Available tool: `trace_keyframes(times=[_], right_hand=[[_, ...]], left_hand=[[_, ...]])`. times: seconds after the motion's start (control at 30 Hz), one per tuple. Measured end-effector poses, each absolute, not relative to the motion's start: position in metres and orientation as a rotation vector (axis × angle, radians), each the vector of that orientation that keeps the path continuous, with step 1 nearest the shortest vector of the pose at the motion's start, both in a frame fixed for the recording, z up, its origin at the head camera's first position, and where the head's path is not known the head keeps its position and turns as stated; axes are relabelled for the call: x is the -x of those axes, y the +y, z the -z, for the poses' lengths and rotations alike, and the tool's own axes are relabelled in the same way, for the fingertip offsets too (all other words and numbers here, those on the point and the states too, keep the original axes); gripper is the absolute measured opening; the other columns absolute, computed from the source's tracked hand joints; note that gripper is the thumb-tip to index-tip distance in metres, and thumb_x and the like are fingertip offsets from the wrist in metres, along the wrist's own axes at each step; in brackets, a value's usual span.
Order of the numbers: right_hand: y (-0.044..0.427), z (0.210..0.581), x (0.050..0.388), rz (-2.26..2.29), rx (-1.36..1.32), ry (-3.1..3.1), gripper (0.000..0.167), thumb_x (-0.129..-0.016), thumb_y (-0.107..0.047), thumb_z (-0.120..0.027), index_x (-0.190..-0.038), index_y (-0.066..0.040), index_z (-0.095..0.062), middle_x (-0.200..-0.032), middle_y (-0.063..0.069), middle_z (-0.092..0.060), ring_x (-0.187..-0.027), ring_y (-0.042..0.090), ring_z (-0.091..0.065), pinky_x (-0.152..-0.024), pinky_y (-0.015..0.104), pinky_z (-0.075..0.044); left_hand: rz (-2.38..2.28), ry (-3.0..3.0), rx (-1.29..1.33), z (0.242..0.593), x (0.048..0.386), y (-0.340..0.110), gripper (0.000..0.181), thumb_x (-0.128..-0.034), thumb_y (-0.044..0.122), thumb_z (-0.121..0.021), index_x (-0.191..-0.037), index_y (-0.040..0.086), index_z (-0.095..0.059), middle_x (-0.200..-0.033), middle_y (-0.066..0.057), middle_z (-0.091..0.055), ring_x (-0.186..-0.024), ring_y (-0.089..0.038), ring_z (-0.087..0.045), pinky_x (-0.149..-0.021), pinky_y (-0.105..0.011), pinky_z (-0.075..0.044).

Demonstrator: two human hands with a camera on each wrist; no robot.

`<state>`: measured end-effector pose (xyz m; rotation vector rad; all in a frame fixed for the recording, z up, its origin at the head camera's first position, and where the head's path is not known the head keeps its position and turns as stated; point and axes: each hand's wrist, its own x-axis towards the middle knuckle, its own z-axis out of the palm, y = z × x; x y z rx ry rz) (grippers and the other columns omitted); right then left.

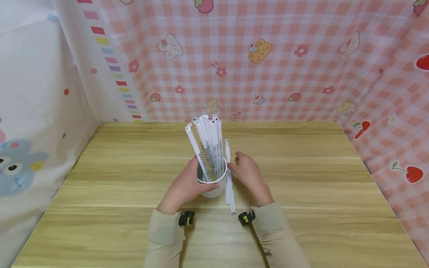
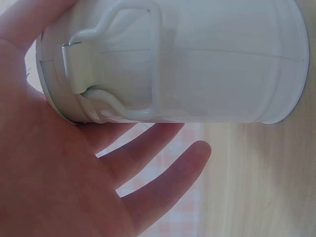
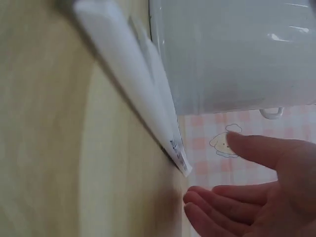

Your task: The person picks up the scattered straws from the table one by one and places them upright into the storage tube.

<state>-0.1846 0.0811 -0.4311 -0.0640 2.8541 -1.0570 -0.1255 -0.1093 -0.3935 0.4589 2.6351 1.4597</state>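
Observation:
A white metal bucket [image 1: 214,190] with a small side handle [image 2: 157,59] stands upright on the table. Many paper-wrapped sticks [image 1: 209,149] lean inside it, their upper ends fanned out above the rim. My left hand [image 1: 186,181] grips the bucket near its rim, the thumb across the front and some fingers behind. Just right of the bucket, a couple of loose wrapped sticks [image 1: 228,186] lie on the wood. Beside them is my right hand [image 1: 248,172], thumb and fingers apart with nothing between them in the right wrist view [image 3: 266,197].
The wood-grain table [image 1: 318,208] stretches to both sides of the hands. A pink checked cloth [image 1: 234,85] hangs behind it and along the right, with a white printed cloth [image 1: 37,93] at the left.

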Motion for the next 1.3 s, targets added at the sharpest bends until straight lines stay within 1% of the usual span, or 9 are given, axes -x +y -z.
trace_keyframes(times=[0.1,0.2,0.33,0.4,0.67,0.8,1.03,1.13,1.3], right_hand=[[0.081,0.434,0.185,1.046,0.042,2.867,0.053,-0.08,-0.033,-0.063,-0.119,0.001,-0.051,-0.1,0.011,-0.057,-0.088,0.025,-0.054,-0.077,0.039,-0.045],[0.08,0.438,0.186,1.037,0.019,2.871,0.043,-0.079,-0.032,-0.065,-0.106,0.0,-0.057,-0.091,0.01,-0.056,-0.08,0.024,-0.052,-0.07,0.037,-0.044],[0.079,0.444,0.187,0.998,-0.004,2.864,0.035,-0.077,-0.032,-0.067,-0.095,-0.002,-0.06,-0.088,0.009,-0.054,-0.077,0.023,-0.05,-0.068,0.033,-0.043],[0.079,0.446,0.187,0.964,0.003,2.874,0.034,-0.076,-0.031,-0.068,-0.093,-0.002,-0.061,-0.088,0.008,-0.053,-0.077,0.022,-0.049,-0.068,0.033,-0.042],[0.082,0.444,0.186,0.85,0.079,2.927,0.021,-0.077,-0.025,-0.068,-0.075,-0.004,-0.066,-0.076,0.005,-0.053,-0.071,0.02,-0.048,-0.066,0.034,-0.04],[0.084,0.444,0.187,0.821,0.085,2.934,0.015,-0.077,-0.02,-0.064,-0.07,-0.007,-0.065,-0.071,0.003,-0.054,-0.067,0.02,-0.049,-0.062,0.032,-0.04],[0.086,0.444,0.187,0.809,0.083,2.933,0.019,-0.072,-0.012,-0.057,-0.053,-0.01,-0.055,-0.058,0.004,-0.051,-0.055,0.02,-0.046,-0.051,0.03,-0.036],[0.088,0.443,0.186,0.819,0.061,2.923,0.016,-0.072,-0.014,-0.057,-0.056,-0.01,-0.057,-0.06,0.003,-0.053,-0.056,0.019,-0.047,-0.052,0.03,-0.037],[0.093,0.44,0.186,0.911,-0.049,2.871,0.013,-0.077,-0.019,-0.058,-0.074,-0.008,-0.064,-0.071,0.004,-0.059,-0.062,0.019,-0.052,-0.056,0.03,-0.042]], left_hand=[[-1.469,2.638,-0.466,0.394,0.125,-0.11,0.102,-0.0644,0.025,-0.08,-0.139,0.038,-0.012,-0.134,0.005,-0.038,-0.114,-0.014,-0.045,-0.093,-0.043,-0.036],[-1.472,2.649,-0.466,0.395,0.125,-0.11,0.101,-0.064,0.026,-0.081,-0.139,0.037,-0.013,-0.133,0.006,-0.039,-0.113,-0.014,-0.045,-0.093,-0.043,-0.037],[-1.466,2.657,-0.471,0.395,0.125,-0.11,0.102,-0.0641,0.027,-0.08,-0.139,0.037,-0.012,-0.133,0.005,-0.038,-0.114,-0.015,-0.045,-0.093,-0.043,-0.037],[-1.459,2.657,-0.473,0.394,0.125,-0.11,0.102,-0.0646,0.027,-0.08,-0.139,0.038,-0.011,-0.134,0.005,-0.038,-0.114,-0.015,-0.044,-0.093,-0.043,-0.037],[-1.446,2.665,-0.495,0.393,0.126,-0.109,0.103,-0.0647,0.027,-0.08,-0.139,0.038,-0.01,-0.134,0.005,-0.037,-0.114,-0.015,-0.045,-0.092,-0.044,-0.037],[-1.45,2.666,-0.47,0.393,0.125,-0.109,0.102,-0.0642,0.028,-0.08,-0.139,0.038,-0.011,-0.133,0.006,-0.038,-0.114,-0.014,-0.044,-0.093,-0.043,-0.036],[-1.472,2.654,-0.458,0.395,0.125,-0.11,0.101,-0.0647,0.026,-0.08,-0.139,0.037,-0.012,-0.134,0.004,-0.038,-0.115,-0.017,-0.043,-0.094,-0.044,-0.035],[-1.465,2.66,-0.438,0.395,0.125,-0.11,0.1,-0.0645,0.027,-0.08,-0.139,0.037,-0.013,-0.134,0.005,-0.038,-0.114,-0.016,-0.044,-0.094,-0.043,-0.036],[-1.476,2.664,-0.425,0.397,0.125,-0.11,0.097,-0.0637,0.025,-0.081,-0.138,0.035,-0.018,-0.13,0.007,-0.04,-0.113,-0.014,-0.045,-0.093,-0.042,-0.036]])
